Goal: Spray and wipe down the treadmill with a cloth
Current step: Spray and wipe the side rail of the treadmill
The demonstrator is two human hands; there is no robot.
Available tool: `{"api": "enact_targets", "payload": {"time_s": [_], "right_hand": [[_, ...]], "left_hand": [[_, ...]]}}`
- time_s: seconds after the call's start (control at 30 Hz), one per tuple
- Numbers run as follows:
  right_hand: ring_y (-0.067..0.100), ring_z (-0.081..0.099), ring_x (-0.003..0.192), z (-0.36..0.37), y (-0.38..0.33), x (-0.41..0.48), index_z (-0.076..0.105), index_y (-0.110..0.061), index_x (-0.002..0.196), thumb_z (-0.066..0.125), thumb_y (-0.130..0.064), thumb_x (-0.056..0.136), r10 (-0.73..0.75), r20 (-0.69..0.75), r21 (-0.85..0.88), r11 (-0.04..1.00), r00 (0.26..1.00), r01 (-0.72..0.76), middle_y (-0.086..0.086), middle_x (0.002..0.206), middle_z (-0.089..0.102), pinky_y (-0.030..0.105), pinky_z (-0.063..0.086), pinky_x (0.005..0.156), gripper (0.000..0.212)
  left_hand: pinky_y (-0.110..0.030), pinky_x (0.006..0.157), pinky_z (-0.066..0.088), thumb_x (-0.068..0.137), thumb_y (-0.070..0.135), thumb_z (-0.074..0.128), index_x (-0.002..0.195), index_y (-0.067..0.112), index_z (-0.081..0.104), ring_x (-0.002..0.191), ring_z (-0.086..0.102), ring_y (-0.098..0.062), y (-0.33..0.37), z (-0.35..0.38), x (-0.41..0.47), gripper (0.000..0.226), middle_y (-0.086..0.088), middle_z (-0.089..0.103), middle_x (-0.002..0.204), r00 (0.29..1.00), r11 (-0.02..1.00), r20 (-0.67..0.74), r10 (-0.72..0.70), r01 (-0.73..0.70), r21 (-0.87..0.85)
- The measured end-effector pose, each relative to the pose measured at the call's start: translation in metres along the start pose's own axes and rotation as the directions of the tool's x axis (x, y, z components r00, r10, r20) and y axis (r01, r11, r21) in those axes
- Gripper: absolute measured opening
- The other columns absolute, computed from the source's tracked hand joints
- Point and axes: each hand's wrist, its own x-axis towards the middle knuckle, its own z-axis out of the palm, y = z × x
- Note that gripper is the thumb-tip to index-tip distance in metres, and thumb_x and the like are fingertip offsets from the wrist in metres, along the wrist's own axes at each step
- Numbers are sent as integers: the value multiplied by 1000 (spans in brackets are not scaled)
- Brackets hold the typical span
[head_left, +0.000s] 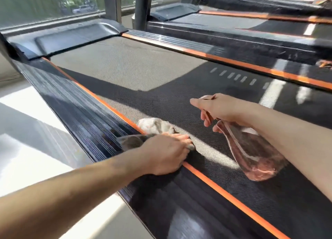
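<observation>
Where sunlight falls on the pale floor (27,113) at far left, the treadmill (179,87) starts, lying diagonally. Its glossy black L side rail (71,104) is ribbed lengthwise, w/ an orange strip (224,193) along the inner edge. The L hand (165,152) sits on that edge, forearm crossing over the rail from lower left. Its fingers are curled down on a crumpled grey-white cloth (155,125), gripping & pressing it where strip meets belt. The cloth straddles the edge: a lighter bunch on the belt just beyond the knuckles, a darker fold on the rail side. The hand hides the rest of it.

The belt (125,64), dark woven mesh, is part sunlit, part in shadow, w/ a row of small pale dashes toward its R side. At its far end sits the black motor cover (71,37), w/ a window (45,3) behind.

Further R, the R hand (221,107) hovers over mid-belt, apart from the cloth. Its fingers are wrapped round the head & neck of a pinkish see-thru spray bottle (255,158), whose body hangs tilted down toward the camera. Whether the bottle touches the belt can't be told.

Beyond it is the R rail (179,41) w/ its own orange strip, then a 2nd treadmill (251,21) alongside. A dark post (142,5) stands btwn the two at the window end.
</observation>
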Motion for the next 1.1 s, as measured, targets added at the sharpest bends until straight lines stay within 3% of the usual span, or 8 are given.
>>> {"api": "enact_targets", "payload": {"time_s": [0.2,0.33,0.43,0.53,0.63,0.77,0.97,1.1], "right_hand": [[19,58,42,9,-4,-1,60,-9,71,50,-67,89,-39,-67,-4,999,997,38,8,55,62,21,43,41,62],[13,53,38,18,-10,-3,57,-12,71,53,-62,92,-97,-45,88,991,994,101,-1,48,56,20,42,39,55],[9,59,51,22,-12,-3,65,-16,85,55,-63,90,-123,12,109,987,992,121,6,73,63,26,50,45,49],[17,68,68,23,-13,-2,67,-15,102,51,-72,87,-102,61,31,995,993,100,13,93,67,33,58,55,61],[17,65,61,23,-14,0,67,-12,97,50,-75,85,-87,73,18,996,994,86,10,85,67,31,56,53,67],[17,62,61,21,-20,4,66,-3,97,52,-68,89,-120,32,136,984,992,114,6,76,65,24,48,45,68],[9,59,49,22,-27,-3,62,2,108,51,-63,93,-148,89,151,979,985,134,5,75,66,23,48,45,67],[27,66,77,16,-31,-8,65,-2,106,51,-65,91,-217,101,153,968,971,200,16,95,72,44,57,67,66]], "left_hand": [[-21,117,11,105,26,36,144,5,45,143,30,-21,57,-10,-7,45,-14,43,150,955,941,-99,279,-293,-169],[-30,113,27,105,39,25,141,21,46,137,39,-16,-15,-11,-21,46,0,45,149,999,1000,-42,14,-14,8],[-33,87,44,102,27,35,112,16,58,107,60,-16,-72,-18,-32,28,3,62,116,964,972,-128,-235,232,-38],[-37,70,41,96,19,46,76,9,63,75,60,-18,-113,-30,-43,29,-2,58,77,852,892,-284,-439,450,-29],[-38,68,43,98,30,53,76,7,70,72,57,-28,-122,-49,-45,36,-13,64,76,662,791,-434,-610,534,-297],[-27,48,42,99,33,55,71,7,67,47,53,-14,-103,-105,-40,40,-4,61,57,547,544,-377,-747,177,-820],[-23,49,51,97,35,55,84,15,67,49,63,-13,-75,-128,-26,27,0,64,55,574,99,-108,-812,-47,-994],[-30,57,52,100,34,51,109,9,58,59,61,-18,-83,-122,-31,28,-5,60,71,548,-185,136,-825,-36,-982]]}}
